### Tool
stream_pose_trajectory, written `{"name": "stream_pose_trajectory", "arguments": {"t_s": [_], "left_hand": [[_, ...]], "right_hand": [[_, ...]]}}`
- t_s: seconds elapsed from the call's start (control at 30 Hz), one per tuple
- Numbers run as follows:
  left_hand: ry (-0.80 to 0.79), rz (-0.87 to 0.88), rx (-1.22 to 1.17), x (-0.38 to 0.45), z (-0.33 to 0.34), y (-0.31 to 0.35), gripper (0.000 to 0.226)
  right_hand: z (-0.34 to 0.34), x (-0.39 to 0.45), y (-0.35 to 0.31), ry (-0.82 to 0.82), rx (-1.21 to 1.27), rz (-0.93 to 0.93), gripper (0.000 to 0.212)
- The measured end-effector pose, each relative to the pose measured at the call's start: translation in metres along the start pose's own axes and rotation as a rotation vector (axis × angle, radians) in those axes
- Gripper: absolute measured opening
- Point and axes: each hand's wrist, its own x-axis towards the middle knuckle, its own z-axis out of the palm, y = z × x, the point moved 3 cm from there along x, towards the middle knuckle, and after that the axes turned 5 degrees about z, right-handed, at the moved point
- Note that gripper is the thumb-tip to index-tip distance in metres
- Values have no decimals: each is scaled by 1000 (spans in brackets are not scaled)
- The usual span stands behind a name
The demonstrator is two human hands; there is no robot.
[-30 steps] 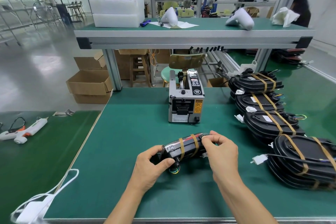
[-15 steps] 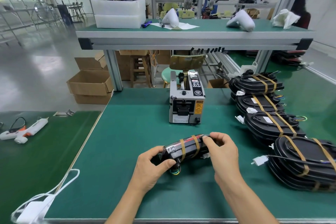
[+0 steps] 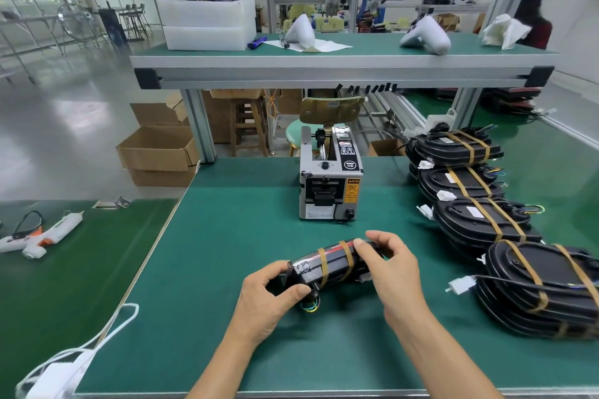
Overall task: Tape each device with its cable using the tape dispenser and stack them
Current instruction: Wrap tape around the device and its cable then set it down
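While both hands [image 3: 265, 298] [image 3: 393, 272] grip the taped device [image 3: 327, 264], bare mat [image 3: 233, 236] lies leftward

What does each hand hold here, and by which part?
Both hold the taped black device: the left hand grips its near-left end, the right hand its far-right end with curled fingers.

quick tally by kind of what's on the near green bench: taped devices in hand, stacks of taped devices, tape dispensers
taped device in hand, held by left hand and right hand: 1
stacks of taped devices: 4
tape dispenser: 1
total: 6
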Motion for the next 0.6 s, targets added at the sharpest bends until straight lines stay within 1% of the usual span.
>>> {"name": "stream_pose_trajectory", "arguments": {"t_s": [0.1, 0.17, 0.3, 0.4, 0.43, 0.5, 0.53, 0.6], "left_hand": [[1, -4, 7, 0, 0, -1, 56], [-3, -3, 11, 0, 0, -1, 55], [-5, -10, 12, -1, 0, -1, 53], [-1, -10, 11, 0, 0, 0, 55], [0, -12, 11, 0, 0, 1, 56], [1, -15, 15, 0, -1, 1, 57], [0, -15, 15, -1, -1, 1, 57], [0, -16, 16, -1, -1, 0, 55]], "right_hand": [[2, 5, 2, -5, 23, 6, 8], [3, 6, 5, -1, 16, 0, 10], [-2, 7, 7, 11, 89, 33, 21], [-5, 9, 8, -36, 93, 21, 13], [-4, 9, 10, -65, 63, 20, 15], [-3, 8, 15, -148, -6, 43, 31], [-2, 6, 17, -192, -39, 51, 35], [-2, 5, 18, -246, -99, 41, 37]]}}
